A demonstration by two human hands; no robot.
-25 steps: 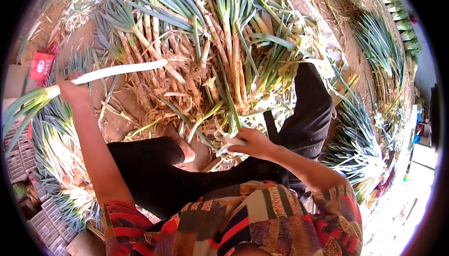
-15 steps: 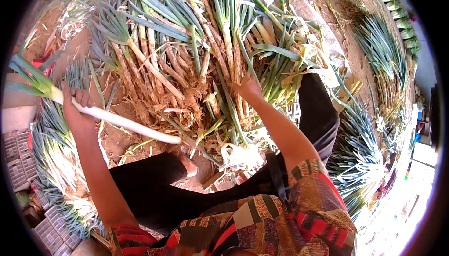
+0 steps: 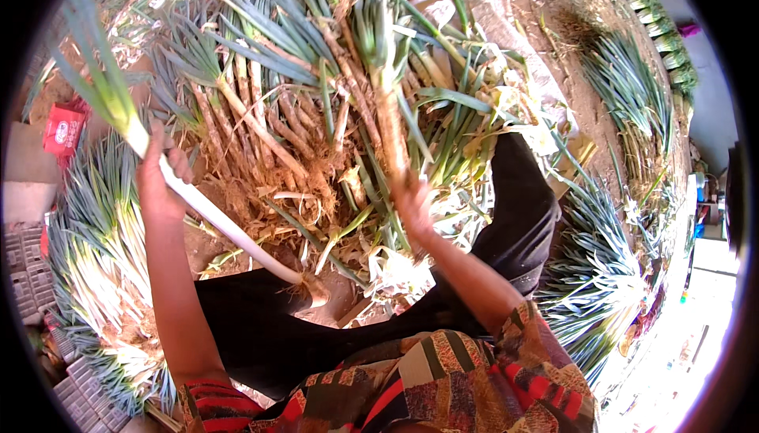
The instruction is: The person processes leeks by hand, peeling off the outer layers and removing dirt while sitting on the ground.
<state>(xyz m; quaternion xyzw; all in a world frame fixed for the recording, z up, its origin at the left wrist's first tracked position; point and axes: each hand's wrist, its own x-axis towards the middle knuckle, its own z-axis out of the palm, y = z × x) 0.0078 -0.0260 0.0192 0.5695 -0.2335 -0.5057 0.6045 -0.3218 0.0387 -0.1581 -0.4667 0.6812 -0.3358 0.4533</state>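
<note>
My left hand (image 3: pixel 164 178) is closed around the white shaft of a cleaned green onion (image 3: pixel 229 231). Its green leaves point up and left, and the root end slants down toward my lap. My right hand (image 3: pixel 413 205) grips the lower end of an unpeeled green onion (image 3: pixel 390 121), whose brown, soil-covered shaft lies over the heap. Beneath and around it spreads the heap of unpeeled green onions (image 3: pixel 245 105), roots toward me. Pale stripped skins (image 3: pixel 399 271) lie just below my right hand.
Cleaned white-stemmed green onions (image 3: pixel 111 263) are stacked at left, beside a red packet (image 3: pixel 65 134) and grey crates (image 3: pixel 25 271). More green onions (image 3: pixel 597 275) lie at right, with another bunch (image 3: pixel 632 89) beyond. My dark-trousered knee (image 3: pixel 522 204) stands between the heap and the right stack.
My left hand has moved slightly right, tilting the cleaned green onion more steeply. My right hand has drawn back toward me, and the unpeeled green onion has shifted with it.
</note>
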